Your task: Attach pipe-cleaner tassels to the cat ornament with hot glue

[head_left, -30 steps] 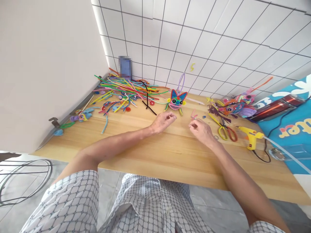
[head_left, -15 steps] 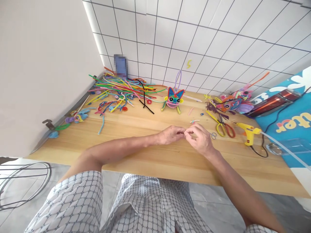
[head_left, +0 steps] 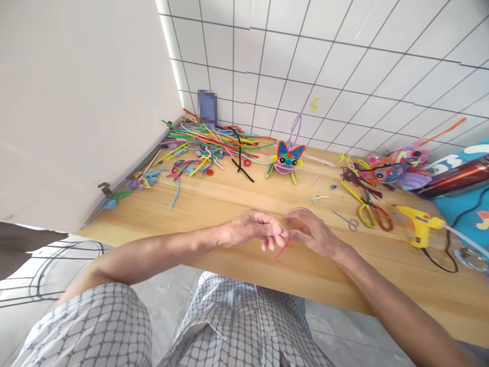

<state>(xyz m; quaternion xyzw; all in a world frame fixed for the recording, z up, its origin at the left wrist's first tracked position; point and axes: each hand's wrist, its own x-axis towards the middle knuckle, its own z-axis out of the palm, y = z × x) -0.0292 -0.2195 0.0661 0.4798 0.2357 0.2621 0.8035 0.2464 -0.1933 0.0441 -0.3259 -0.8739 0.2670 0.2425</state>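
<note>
Near the front of the wooden table (head_left: 229, 255) my two hands meet at their fingertips. A short pink pipe cleaner (head_left: 281, 249) slants down between them, its upper end hidden at the fingers. My left hand (head_left: 254, 229) pinches with thumb and forefinger, the other fingers loosely curled below. Curved over from the right, my right hand (head_left: 313, 234) has its thumb at the pipe cleaner's upper end; its fingertips are slightly blurred. Small silver scissors (head_left: 349, 221) lie right of my right hand. Behind the hands stands a colourful pipe-cleaner animal figure (head_left: 287, 162) with blue ears and a purple loop.
Pipe cleaners (head_left: 217, 140) are heaped at the back left, with short pieces in front. To the right lie yellow-and-red scissors (head_left: 370, 211), a yellow glue gun (head_left: 418, 224) with its cord, and more pipe-cleaner figures (head_left: 401, 168). A tiled wall (head_left: 290, 66) closes the back.
The view has shifted, so the table's things sit further right. My hands have lowered toward the table's front edge, and the pink pipe cleaner now shows between them.
</note>
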